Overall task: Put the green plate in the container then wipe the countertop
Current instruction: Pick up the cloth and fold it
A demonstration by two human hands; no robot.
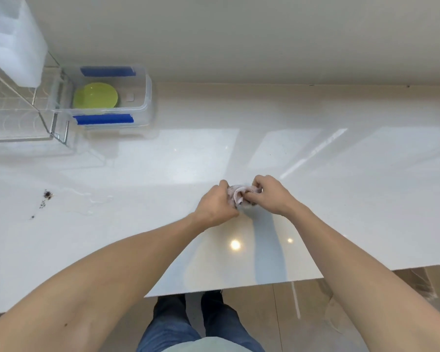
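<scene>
The green plate [95,95] lies inside the clear plastic container [148,97] with blue tape strips, at the back left of the white countertop [341,174]. Near the middle of the counter, my left hand [217,205] and my right hand [269,195] are both closed on a small crumpled pinkish cloth [239,194] bunched between them, just above the surface. Most of the cloth is hidden by my fingers.
Dark crumbs [47,195] and smaller specks lie on the counter at the left, beside a faint wet smear [92,199]. A wire dish rack [23,115] and a white jug [13,41] stand at the far left. The counter's front edge runs near my legs.
</scene>
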